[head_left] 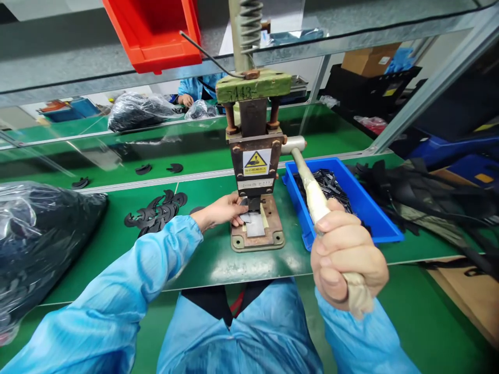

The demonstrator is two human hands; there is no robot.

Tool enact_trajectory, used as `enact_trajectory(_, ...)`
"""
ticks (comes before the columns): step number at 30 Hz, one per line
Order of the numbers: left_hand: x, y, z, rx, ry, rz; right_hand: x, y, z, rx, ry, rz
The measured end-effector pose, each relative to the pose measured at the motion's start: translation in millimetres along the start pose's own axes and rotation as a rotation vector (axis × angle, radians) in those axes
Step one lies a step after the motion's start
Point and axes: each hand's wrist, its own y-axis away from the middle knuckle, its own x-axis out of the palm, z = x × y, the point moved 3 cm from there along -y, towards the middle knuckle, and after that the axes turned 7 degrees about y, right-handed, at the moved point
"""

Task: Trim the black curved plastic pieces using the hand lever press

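In the middle of the bench stands a hand press (pixel 256 140) with a yellow warning label and a green top plate. My left hand (pixel 224 210) pinches a small dark part (pixel 245 203) at the press's tooling, over the metal base (pixel 259 241). Fingers hide most of that part. My right hand (pixel 346 254) is wrapped round the tape-covered end of the press lever (pixel 312 187), which slopes down toward me. Left of the press lies a pile of black curved plastic parts (pixel 156 213).
A blue tray (pixel 374 221) of thin black pieces sits right of the press. Clear bags of dark parts (pixel 47 244) lie at left. A red bin (pixel 156 36) rests on the shelf above. Across the bench is another person's hand (pixel 186 99). Black straps (pixel 417 192) lie far right.
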Motion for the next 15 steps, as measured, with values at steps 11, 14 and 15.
enact_trajectory(11, 10.2, 3.3, -16.6, -0.280, -0.178, -0.067, 5.7, 1.7, 2.6, 0.023, -0.006, -0.061)
enact_trajectory(14, 9.6, 2.5, -13.9, -0.307, -0.137, -0.085, 2.7, 1.3, 2.9, 0.015, -0.006, -0.010)
enact_trajectory(15, 10.1, 2.8, -12.2, -0.308, -0.121, -0.096, 1.3, 1.1, 2.7, 0.014, -0.006, 0.004)
